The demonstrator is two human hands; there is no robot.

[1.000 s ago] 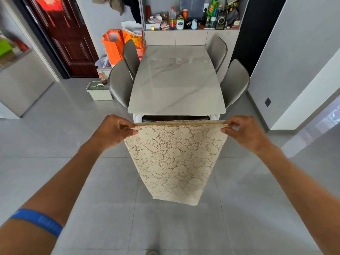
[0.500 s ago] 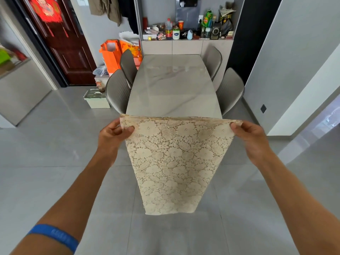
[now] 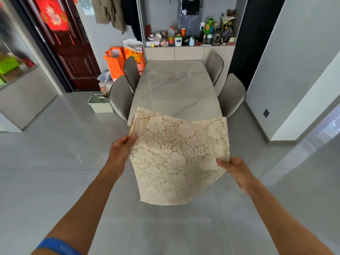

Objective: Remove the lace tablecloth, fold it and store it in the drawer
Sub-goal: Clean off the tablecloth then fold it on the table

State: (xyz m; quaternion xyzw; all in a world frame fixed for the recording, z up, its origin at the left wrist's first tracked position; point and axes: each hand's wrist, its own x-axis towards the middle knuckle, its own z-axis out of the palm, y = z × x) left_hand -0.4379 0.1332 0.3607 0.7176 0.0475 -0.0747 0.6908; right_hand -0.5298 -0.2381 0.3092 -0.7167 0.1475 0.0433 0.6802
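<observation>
Step in hand: the folding step is running; the lace tablecloth (image 3: 179, 153) is already off the counter (image 3: 176, 92) and is hanging in the air as a layered panel, just short of the counter's near edge.
Left hand (image 3: 122, 147): it is pinching the cloth's left edge a little below the upper corner, thumb on the face.
Right hand (image 3: 234, 169): it is gripping the right edge lower down, near mid-height, so the upper right corner is standing free.
Lie of the cloth: the top edge is sagging in the middle and the lower end is dangling above the grey floor (image 3: 55, 162).
Next move, as a judgement: another fold is probably wanted, with edges brought together squarely; open lace is liable to slip and skew, so both grips are needing to be even.
Drawer: no open drawer is showing; the cabinet fronts (image 3: 189, 53) behind the counter are shut, and which one is meant cannot be told.
Writing: the bottle (image 3: 171, 36) and jar (image 3: 178, 39) on the shelf are carrying labels too small to read; the blue wristband (image 3: 58, 247) is showing faint, illegible marks.
</observation>
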